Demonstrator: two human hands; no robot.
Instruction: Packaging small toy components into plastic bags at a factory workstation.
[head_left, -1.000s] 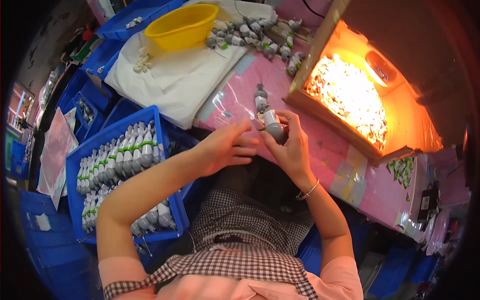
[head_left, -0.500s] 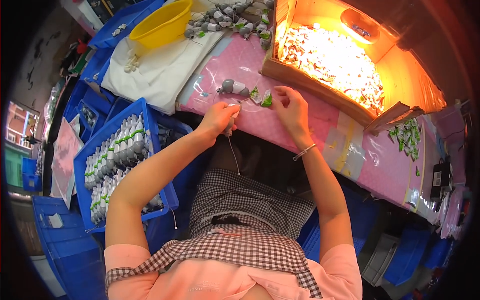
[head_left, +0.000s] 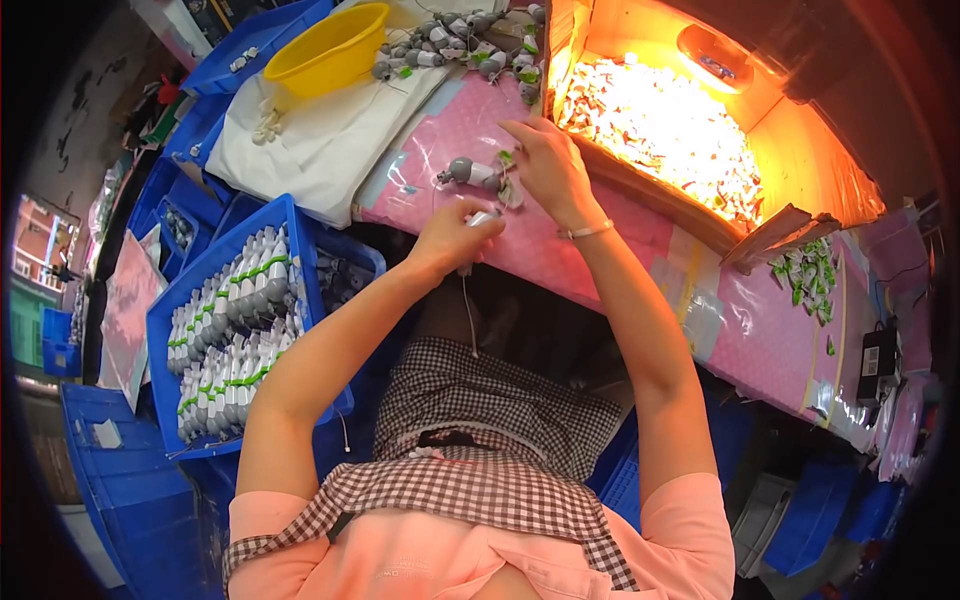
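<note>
Head view, nearest me first: my checked apron (head_left: 480,495), and to the left the blue tray (head_left: 303,244) with its rows of green-banded bottle shapes (head_left: 237,305). Farther out, my left hand (head_left: 450,240) has its grip clamped on a grey-and-white piece (head_left: 483,218), a pale cord (head_left: 470,320) hanging below it. I'd hold it lightly and keep that cord from snagging on the near edge of the surface (head_left: 630,225). To the right, my right hand (head_left: 552,172) reaches out, index finger stretched; I cannot tell whether its grip touches the green-and-white scrap (head_left: 510,192) just beside it. Lifting that by its rim should leave the lying bottle shape (head_left: 472,173), to its left, undisturbed. Beyond stand the brightly lit cardboard box (head_left: 640,183) and, far left, the yellow basin (head_left: 330,55).
</note>
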